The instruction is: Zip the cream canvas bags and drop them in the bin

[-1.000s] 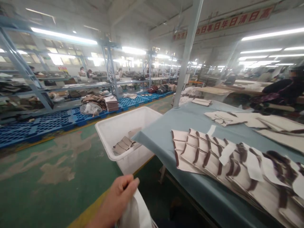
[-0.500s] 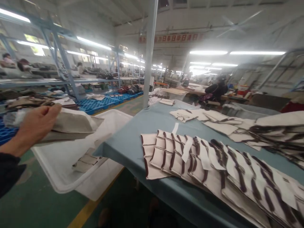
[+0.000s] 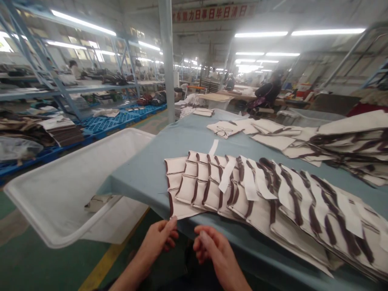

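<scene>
My left hand (image 3: 159, 239) is in front of the table's near edge, its fingers curled in and its thumb pointing up. The thumb tip overlaps the near corner of the closest cream fabric piece (image 3: 184, 209); whether it touches cannot be told. Just to the right, my right hand (image 3: 212, 246) has its fingers folded and its thumb over them, with nothing visible in it. Beyond both hands lies a long overlapping row of cream fabric pieces with dark brown edging (image 3: 201, 184). White paper strips (image 3: 227, 174) rest across the row.
A white plastic bin (image 3: 54, 169) stands left of the blue-covered table (image 3: 139, 178), with folded fabric (image 3: 98, 203) inside. Farther back on the table are more cream pieces (image 3: 279, 145) and eyeglasses (image 3: 223, 131). A metal post (image 3: 167, 60) rises behind the table. A person (image 3: 268, 91) is beyond it.
The beige fabric that my left hand held over the bin is gone from it. My left hand has moved right to the table edge, and my right hand has come into view. The view has shifted.
</scene>
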The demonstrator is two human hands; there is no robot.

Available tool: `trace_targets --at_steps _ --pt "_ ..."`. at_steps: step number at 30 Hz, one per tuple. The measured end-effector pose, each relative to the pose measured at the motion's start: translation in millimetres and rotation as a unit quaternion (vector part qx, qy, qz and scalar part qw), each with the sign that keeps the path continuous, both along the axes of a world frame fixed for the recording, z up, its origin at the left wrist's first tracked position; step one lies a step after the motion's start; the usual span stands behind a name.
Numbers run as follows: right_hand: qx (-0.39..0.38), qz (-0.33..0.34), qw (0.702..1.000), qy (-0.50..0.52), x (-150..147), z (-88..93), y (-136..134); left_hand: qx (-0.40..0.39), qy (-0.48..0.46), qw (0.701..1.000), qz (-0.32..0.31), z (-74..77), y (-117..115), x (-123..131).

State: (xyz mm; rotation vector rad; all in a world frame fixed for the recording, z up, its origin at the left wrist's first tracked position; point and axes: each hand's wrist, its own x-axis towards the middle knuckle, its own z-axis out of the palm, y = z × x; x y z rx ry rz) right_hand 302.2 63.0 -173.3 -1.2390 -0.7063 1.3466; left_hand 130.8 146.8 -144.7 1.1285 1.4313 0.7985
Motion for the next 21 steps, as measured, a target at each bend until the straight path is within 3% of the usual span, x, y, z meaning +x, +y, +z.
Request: trace_targets --at_steps 4,8,11,14,17,20,21 --pt "-0.058 -0.017 0.989 0.134 11.7 24.0 36.4 -0.015 -0.076 0.996 0.045 -8.5 3.2 35.2" --pt "-0.087 0.012 0.982 0.166 26.2 28.7 53.8 0.049 -0.109 0.984 0.133 -1.8 9.1 32.2" --pt "-0.099 0.031 0.978 0.181 34.8 32.2 63.0 0.092 -0.123 0.968 0.197 17.9 1.8 0.4" --pt "-0.1 0.038 0.979 0.172 37.7 38.5 67.2 0.123 -0.14 0.954 0.234 48.4 -13.5 -47.7" --pt "-0.101 0.045 0.984 0.139 30.4 48.9 54.0 0.143 -0.154 0.943 0.259 74.1 -39.0 -91.6" --pt "-0.053 0.075 0.995 0.033 5.6 58.7 14.6 0.129 -0.143 0.95 0.245 81.8 -77.4 -111.9" --pt "0.044 0.095 0.989 -0.107 -6.7 60.1 -2.2 0.125 -0.129 0.959 0.221 81.2 -92.2 -111.5"
